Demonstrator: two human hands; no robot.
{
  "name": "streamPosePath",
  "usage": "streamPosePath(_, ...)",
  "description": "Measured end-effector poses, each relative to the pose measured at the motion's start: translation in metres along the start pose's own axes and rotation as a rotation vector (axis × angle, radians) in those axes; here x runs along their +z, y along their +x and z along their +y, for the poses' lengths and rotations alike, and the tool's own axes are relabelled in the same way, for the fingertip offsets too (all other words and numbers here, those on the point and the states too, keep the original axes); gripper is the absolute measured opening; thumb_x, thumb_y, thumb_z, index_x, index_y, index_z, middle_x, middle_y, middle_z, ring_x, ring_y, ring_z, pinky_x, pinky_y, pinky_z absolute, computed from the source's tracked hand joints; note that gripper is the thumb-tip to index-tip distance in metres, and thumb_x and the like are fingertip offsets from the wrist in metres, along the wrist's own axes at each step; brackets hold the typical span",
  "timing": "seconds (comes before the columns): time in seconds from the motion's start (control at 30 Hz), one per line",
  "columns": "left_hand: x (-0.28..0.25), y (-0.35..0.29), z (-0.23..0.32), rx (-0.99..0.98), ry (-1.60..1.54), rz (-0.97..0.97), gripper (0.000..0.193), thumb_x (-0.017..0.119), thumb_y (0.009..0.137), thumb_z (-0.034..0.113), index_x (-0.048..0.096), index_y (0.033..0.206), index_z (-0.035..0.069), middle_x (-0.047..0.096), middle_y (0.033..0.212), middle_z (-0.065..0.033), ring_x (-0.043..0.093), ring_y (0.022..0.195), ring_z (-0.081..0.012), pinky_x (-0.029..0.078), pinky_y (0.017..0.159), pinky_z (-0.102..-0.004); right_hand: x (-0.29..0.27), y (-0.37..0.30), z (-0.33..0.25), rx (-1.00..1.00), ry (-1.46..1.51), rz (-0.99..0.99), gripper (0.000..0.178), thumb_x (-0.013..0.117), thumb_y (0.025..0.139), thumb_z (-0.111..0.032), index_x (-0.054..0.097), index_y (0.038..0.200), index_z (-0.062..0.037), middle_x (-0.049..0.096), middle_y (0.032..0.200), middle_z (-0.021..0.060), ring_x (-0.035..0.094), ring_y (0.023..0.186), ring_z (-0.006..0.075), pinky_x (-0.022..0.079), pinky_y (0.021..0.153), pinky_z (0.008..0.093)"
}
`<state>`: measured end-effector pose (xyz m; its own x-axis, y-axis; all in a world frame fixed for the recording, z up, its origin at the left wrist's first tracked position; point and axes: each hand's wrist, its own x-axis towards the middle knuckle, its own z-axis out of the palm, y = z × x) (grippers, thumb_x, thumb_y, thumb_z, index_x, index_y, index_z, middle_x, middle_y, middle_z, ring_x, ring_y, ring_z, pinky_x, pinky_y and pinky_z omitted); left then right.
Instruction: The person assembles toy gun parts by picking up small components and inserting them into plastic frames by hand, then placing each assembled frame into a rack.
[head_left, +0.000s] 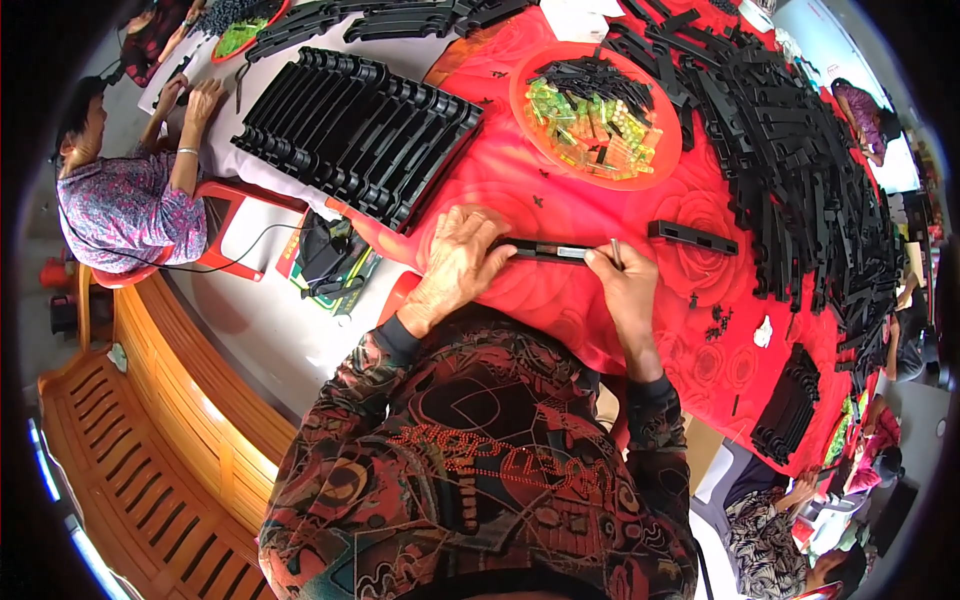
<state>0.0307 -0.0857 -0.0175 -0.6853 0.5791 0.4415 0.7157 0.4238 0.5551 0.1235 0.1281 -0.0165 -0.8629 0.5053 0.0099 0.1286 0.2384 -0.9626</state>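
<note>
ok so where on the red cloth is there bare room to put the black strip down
Bare cloth lies between the left hand and the orange tray, and again right of the right hand, below the loose black bar. The pile of black strips crowds the right side; the stacked rack fills the upper left.

Head-worn fisheye, downward, close over table

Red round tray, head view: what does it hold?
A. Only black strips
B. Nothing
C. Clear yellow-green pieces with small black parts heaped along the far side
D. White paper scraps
C. The red round tray holds a heap of clear yellow-green pieces with small black parts piled on the far side, beyond the black strip that the left hand and right hand hold on the red tablecloth.
</note>
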Motion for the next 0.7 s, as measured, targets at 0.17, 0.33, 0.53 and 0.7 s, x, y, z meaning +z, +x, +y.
streamPosePath(0.17, 0.015, -0.018, -0.023, -0.02, -0.009, -0.108, 0.026, 0.067, 0.079, 0.019, 0.061, 0.1, 0.006, 0.059, 0.104, -0.01, 0.052, 0.101, -0.0302, 0.039, 0.087, -0.0408, 0.022, 0.005, 0.017, 0.062, -0.133, -0.046, 0.012, 0.071, 0.075, -0.012, 0.066, 0.073, -0.0007, 0.057, 0.055, 0.0005, 0.049, 0.052, 0.0059, 0.039, 0.05, 0.0256)
streamPosePath(0.33, 0.026, -0.027, -0.034, 0.031, 0.025, -0.046, 0.025, 0.067, 0.077, 0.013, 0.06, 0.1, 0.004, 0.06, 0.101, -0.0103, 0.053, 0.098, -0.0299, 0.04, 0.085, -0.04, 0.03, 0.005, 0.008, 0.099, -0.195, -0.035, 0.014, 0.071, 0.073, -0.015, 0.066, 0.073, -0.0018, 0.057, 0.054, 0.0027, 0.05, 0.051, 0.0073, 0.04, 0.05, 0.0271)
streamPosePath(0.53, 0.027, -0.027, -0.032, 0.024, 0.002, -0.04, 0.027, 0.068, 0.076, 0.012, 0.06, 0.101, 0.004, 0.06, 0.099, -0.0114, 0.054, 0.096, -0.0302, 0.041, 0.084, -0.0395, 0.032, 0.006, 0.001, 0.137, -0.392, -0.027, 0.019, 0.072, 0.073, -0.023, 0.066, 0.072, -0.0043, 0.06, 0.057, 0.0088, 0.058, 0.052, 0.0186, 0.043, 0.052, 0.0335)
streamPosePath(0.7, 0.015, -0.018, -0.019, 0.107, -0.023, -0.022, 0.029, 0.069, 0.075, 0.015, 0.061, 0.102, 0.005, 0.057, 0.102, -0.0112, 0.053, 0.096, -0.03, 0.041, 0.083, -0.0393, 0.039, 0.0, -0.002, 0.05, -0.604, 0.087, 0.022, 0.071, 0.073, -0.021, 0.061, 0.068, -0.0026, 0.055, 0.054, 0.0098, 0.053, 0.048, 0.0189, 0.041, 0.05, 0.0346)
